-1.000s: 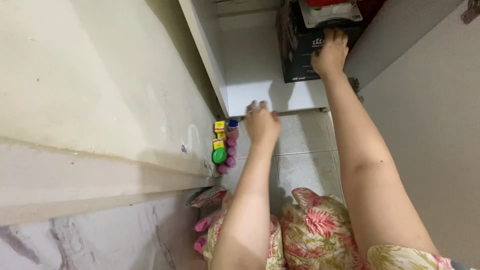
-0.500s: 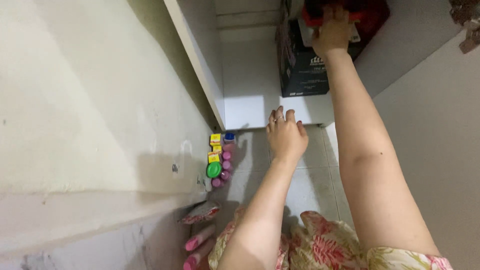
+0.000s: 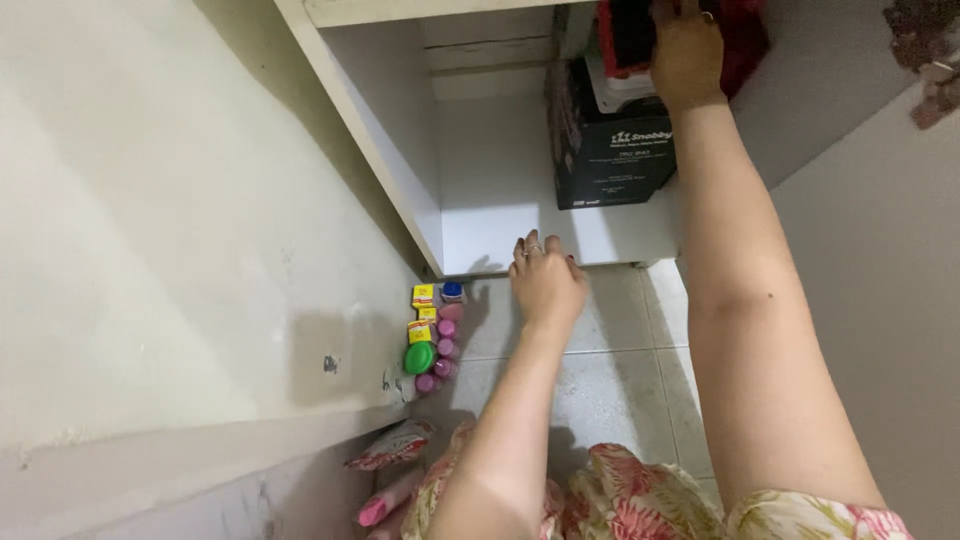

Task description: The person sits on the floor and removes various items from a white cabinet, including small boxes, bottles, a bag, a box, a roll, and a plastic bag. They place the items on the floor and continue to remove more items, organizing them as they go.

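I see the white cabinet (image 3: 500, 200) open, a black box (image 3: 610, 150) on its floor and a red and black thing (image 3: 630, 35) stacked on top. My right hand (image 3: 685, 50) grips that thing, fingers curled on it. My left hand (image 3: 545, 280) rests at the cabinet's front edge, fingers loosely spread, holding nothing. Small jars (image 3: 432, 335) stand by the wall

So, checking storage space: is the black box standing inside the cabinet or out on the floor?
Inside: the black box stands on the cabinet's white shelf.
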